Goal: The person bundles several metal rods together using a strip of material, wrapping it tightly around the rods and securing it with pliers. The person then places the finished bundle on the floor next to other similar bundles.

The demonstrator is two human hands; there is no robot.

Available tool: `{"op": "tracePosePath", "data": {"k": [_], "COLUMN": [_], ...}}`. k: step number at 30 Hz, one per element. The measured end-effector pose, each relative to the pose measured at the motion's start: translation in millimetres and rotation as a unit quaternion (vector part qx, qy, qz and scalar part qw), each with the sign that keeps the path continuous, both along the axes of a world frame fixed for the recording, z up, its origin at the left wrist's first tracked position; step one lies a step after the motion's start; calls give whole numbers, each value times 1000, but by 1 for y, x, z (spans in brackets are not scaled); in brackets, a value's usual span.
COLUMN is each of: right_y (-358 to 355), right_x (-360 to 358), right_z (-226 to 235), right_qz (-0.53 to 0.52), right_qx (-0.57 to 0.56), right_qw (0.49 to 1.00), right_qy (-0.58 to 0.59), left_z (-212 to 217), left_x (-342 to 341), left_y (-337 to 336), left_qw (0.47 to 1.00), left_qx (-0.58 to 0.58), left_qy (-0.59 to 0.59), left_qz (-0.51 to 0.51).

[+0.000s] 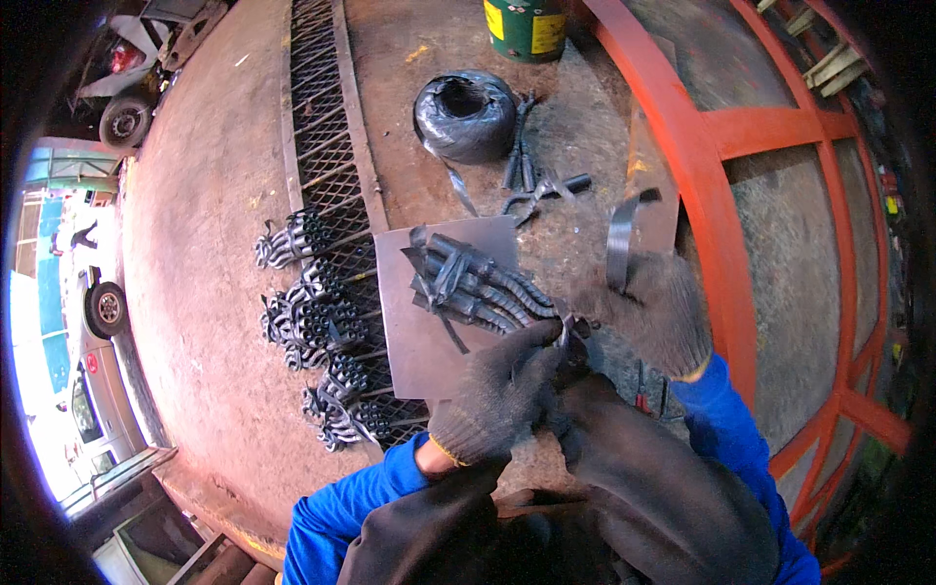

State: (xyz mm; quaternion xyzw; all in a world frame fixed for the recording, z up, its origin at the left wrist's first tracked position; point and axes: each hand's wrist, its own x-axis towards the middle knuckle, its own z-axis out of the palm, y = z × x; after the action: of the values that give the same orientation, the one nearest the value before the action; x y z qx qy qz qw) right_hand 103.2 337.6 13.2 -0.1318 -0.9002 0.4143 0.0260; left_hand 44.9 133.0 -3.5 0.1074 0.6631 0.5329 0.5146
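Both my hands wear dark knit gloves. My left hand [499, 395] is closed round the near end of a bundle of dark ribbed rods [473, 283], thumb on top. The rods have thicker smooth far ends, are tied with black strip, and lie over a square grey plate [419, 356]. To the right of the bundle, my right hand [658, 312] is raised and slightly blurred, its fingers curled on a black plastic strip [620, 244] that loops up above it. Where the strip meets the bundle is hard to make out.
Beyond the plate sit a roll of black plastic strip [464, 117], loose rods [522, 156] and pincers [531, 200]. Several tied bundles [322, 312] lie left, along a floor grating [327, 127]. An orange metal frame [726, 244] stands right; a green bucket [526, 34] is farther off.
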Motion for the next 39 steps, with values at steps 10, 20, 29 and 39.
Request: {"op": "tracePosePath", "data": {"k": [10, 20, 29, 39], "right_y": [16, 40, 23, 25], "right_x": [3, 12, -15, -18], "right_z": [-41, -126, -79, -50], "right_qz": [38, -21, 47, -19], "right_qx": [182, 27, 156, -365], "right_qw": [979, 999, 979, 922], "right_qy": [79, -26, 122, -131], "left_z": [-18, -7, -32, -13], "left_x": [8, 1, 5, -6], "left_y": [-17, -37, -47, -37], "left_qw": [968, 952, 964, 957], "left_qx": [21, -3, 65, 18], "left_qy": [242, 254, 231, 249], "left_qz": [-61, -170, -117, -151]}}
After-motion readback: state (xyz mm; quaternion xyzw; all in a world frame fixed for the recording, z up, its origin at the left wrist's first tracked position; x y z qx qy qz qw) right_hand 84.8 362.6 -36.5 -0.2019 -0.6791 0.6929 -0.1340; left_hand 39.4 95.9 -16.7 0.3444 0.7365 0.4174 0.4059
